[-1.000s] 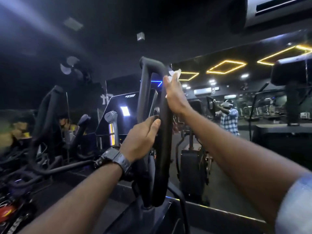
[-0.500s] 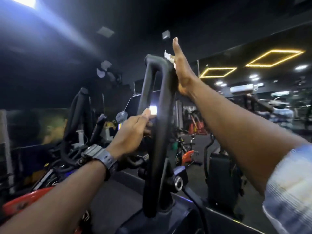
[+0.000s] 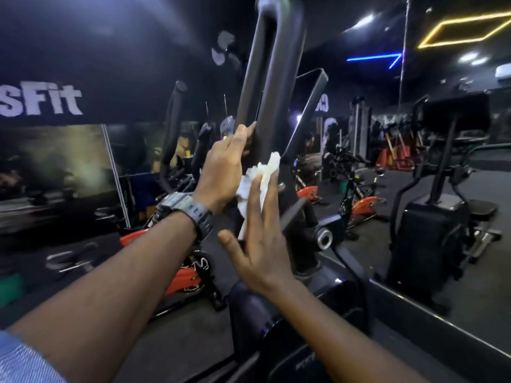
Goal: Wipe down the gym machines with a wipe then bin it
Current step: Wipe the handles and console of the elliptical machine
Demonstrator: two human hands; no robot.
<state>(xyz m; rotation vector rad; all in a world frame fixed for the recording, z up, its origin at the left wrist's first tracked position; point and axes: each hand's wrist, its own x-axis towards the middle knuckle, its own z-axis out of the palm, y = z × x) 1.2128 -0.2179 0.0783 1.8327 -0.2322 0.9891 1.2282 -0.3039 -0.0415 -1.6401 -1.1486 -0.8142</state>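
Wipe [image 3: 258, 179] now sits low on our machine's black loop handle [image 3: 265, 87], pressed there under the straight fingers of our right hand [image 3: 261, 239]; half a second ago it was up at the handle's top bend. Our left hand [image 3: 224, 168] grips the bar just above it, so this handle looks nearly covered

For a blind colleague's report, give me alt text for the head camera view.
A person's right hand presses a white wipe flat against a black looped machine handle, while the left hand, wearing a wristwatch, grips it. Dim gym, orange bikes behind.
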